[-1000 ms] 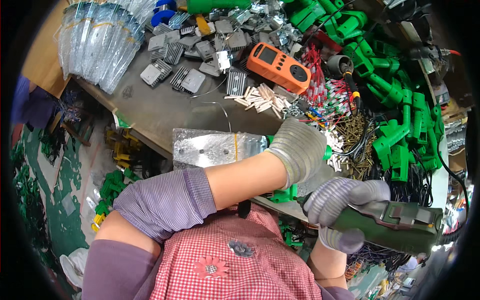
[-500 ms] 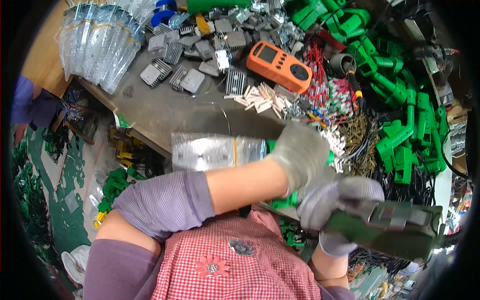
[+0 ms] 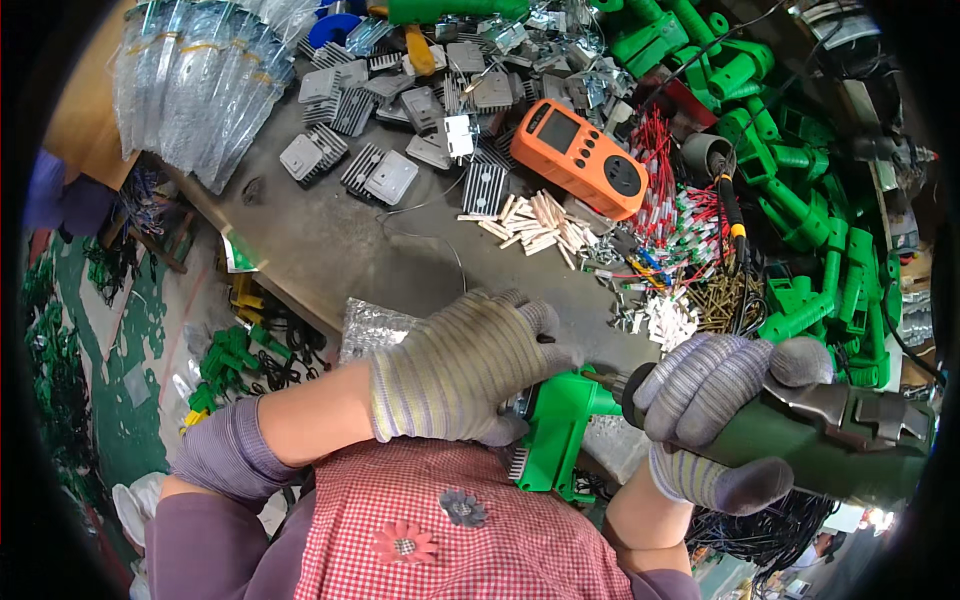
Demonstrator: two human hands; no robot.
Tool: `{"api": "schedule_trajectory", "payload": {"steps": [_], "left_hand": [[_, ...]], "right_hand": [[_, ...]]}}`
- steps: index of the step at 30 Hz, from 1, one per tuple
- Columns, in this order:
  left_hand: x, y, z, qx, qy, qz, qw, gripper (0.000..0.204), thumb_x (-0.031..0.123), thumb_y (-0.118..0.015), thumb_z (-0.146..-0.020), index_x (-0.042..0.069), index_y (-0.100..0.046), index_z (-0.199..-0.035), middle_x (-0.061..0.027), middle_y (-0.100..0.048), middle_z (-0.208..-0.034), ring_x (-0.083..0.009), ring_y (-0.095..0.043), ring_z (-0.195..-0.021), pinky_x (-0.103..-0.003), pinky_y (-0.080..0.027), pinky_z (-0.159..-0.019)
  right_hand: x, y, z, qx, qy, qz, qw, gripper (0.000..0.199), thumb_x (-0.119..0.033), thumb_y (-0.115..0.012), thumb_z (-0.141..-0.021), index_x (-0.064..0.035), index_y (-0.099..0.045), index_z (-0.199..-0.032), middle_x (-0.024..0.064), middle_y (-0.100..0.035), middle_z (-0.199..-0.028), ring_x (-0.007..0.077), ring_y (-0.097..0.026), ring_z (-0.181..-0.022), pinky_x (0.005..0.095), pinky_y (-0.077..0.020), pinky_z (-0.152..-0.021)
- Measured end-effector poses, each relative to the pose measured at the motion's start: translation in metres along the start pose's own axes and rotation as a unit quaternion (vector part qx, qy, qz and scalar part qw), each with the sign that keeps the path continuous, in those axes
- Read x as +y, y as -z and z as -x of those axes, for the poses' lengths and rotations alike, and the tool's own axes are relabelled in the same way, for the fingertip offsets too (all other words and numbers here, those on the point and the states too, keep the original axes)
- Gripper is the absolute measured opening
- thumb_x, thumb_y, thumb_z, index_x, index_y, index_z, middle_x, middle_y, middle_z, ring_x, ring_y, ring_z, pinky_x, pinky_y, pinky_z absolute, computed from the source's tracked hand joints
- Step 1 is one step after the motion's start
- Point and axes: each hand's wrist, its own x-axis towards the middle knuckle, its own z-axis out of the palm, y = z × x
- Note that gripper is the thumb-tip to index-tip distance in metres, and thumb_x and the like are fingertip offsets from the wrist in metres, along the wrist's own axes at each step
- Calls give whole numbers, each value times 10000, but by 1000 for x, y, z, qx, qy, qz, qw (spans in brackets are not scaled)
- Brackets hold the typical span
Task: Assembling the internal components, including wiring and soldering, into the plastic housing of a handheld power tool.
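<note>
My left hand [image 3: 460, 368], in a striped grey work glove, is curled at the left end of a green plastic tool housing [image 3: 556, 430], thumb on the near side, fingers on the far side. The palm side is hidden. A finned grey metal edge shows at the housing's lower left. Wrapped in my gloved right hand [image 3: 715, 405] is a dark green electric screwdriver [image 3: 840, 440], lying level with its bit pointing left at the top of the housing. Whether the bit touches a screw is too small to tell. Beside my left hand lies a clear plastic bag [image 3: 372, 328].
Beyond my hands lie an orange multimeter [image 3: 580, 160], finned metal heat sinks [image 3: 390, 178], pale ceramic tubes [image 3: 535, 222], white connectors [image 3: 668, 320] and brass screws [image 3: 722, 292]. Green housings [image 3: 800, 210] pile up at right. Bagged metal parts [image 3: 195, 90] stand far left.
My left hand has moved left and curled at the green housing, now in plain view. My right hand has turned the screwdriver and brought its bit to the housing.
</note>
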Motion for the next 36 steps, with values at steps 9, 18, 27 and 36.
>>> {"api": "schedule_trajectory", "payload": {"steps": [9,18,27,36], "left_hand": [[-5,-4,1,-32,18,-38,999,902,366,-872,-524,59,-572,-1316,-151,-615,-1141,-375,-605,-1046,-482,-501,-880],[-7,-2,3,-40,-5,-37,999,922,424,-855,-572,52,-549,-1358,-159,-634,-1175,-363,-611,-1044,-481,-505,-879],[-2,-2,2,-54,41,-53,996,927,396,-872,-558,17,-553,-1342,-159,-646,-1151,-341,-622,-1055,-460,-505,-893],[1,-3,4,-48,53,-72,995,922,398,-861,-555,25,-555,-1341,-154,-649,-1110,-337,-627,-1039,-462,-504,-875]], "right_hand": [[16,-7,-2,-35,-23,-15,999,746,-491,-757,-884,-8,-429,-1349,27,-581,-620,170,-570,-442,323,-508,-426],[12,10,-19,-149,26,-54,987,703,-448,-727,-913,12,-413,-1343,34,-593,-621,162,-583,-454,318,-510,-422],[16,0,-11,-127,-86,-50,987,616,-423,-821,-844,-22,-469,-1150,80,-608,-631,229,-601,-467,375,-526,-459],[16,-7,-2,-114,-92,-18,989,590,-425,-840,-821,-40,-468,-1069,72,-576,-567,222,-566,-432,383,-523,-448]]}}
